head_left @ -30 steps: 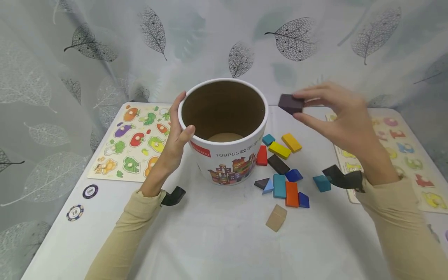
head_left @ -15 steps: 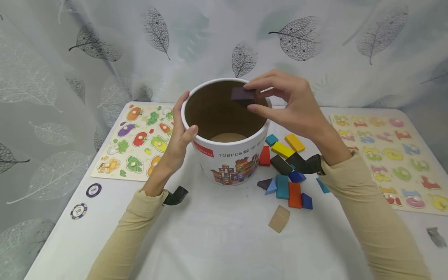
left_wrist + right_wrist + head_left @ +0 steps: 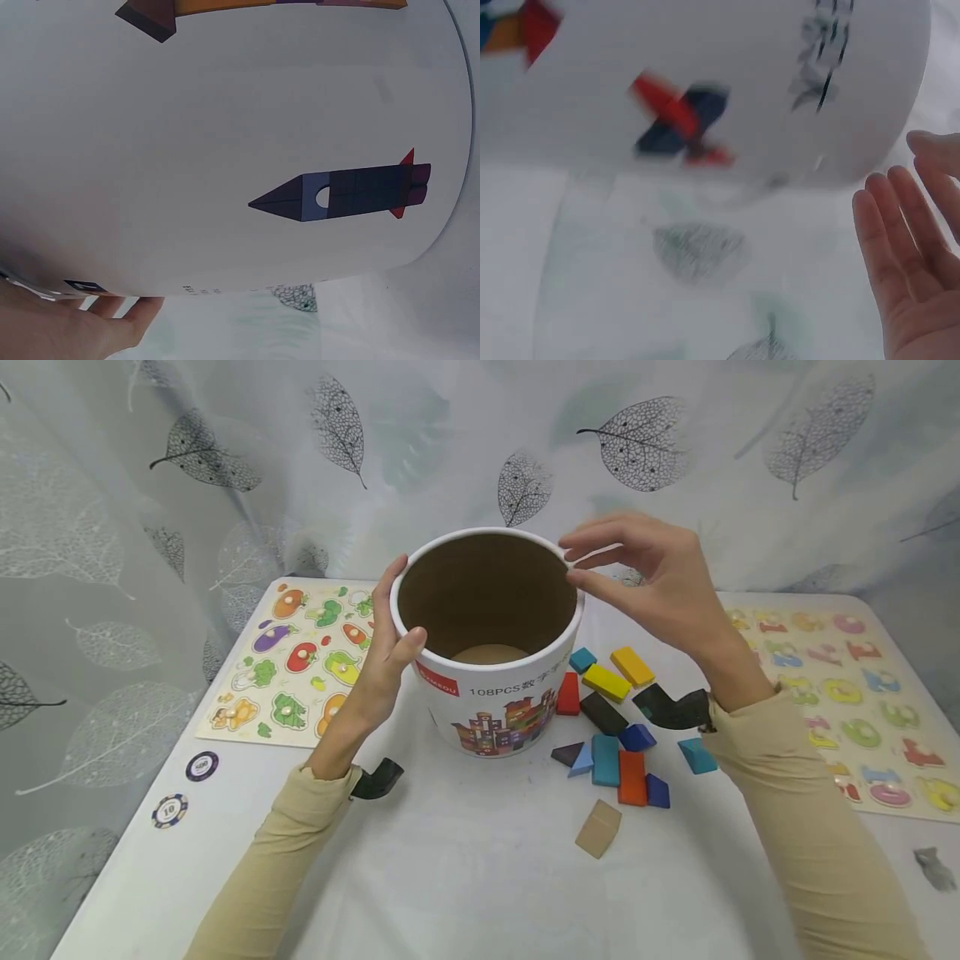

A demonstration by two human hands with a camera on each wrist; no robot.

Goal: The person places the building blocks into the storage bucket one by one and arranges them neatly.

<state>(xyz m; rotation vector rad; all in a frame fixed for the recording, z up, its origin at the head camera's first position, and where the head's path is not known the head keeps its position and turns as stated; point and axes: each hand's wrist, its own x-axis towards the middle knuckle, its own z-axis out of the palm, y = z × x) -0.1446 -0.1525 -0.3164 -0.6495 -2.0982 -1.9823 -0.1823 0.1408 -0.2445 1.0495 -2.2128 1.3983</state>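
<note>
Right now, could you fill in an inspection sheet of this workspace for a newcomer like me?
Surface: white table, looks flat.
Job's things: printed bucket stands upright; coloured blocks lie loose to its right.
Clutter: vegetable puzzle board and two chips on the left; second puzzle board and a small grey item, unclear, on the right.
Grips: left grip holds the bucket's upper side; right grip holds nothing, close beside the bucket.
Cables: nothing seen.
Surroundings: leaf-patterned curtain behind the table.
</note>
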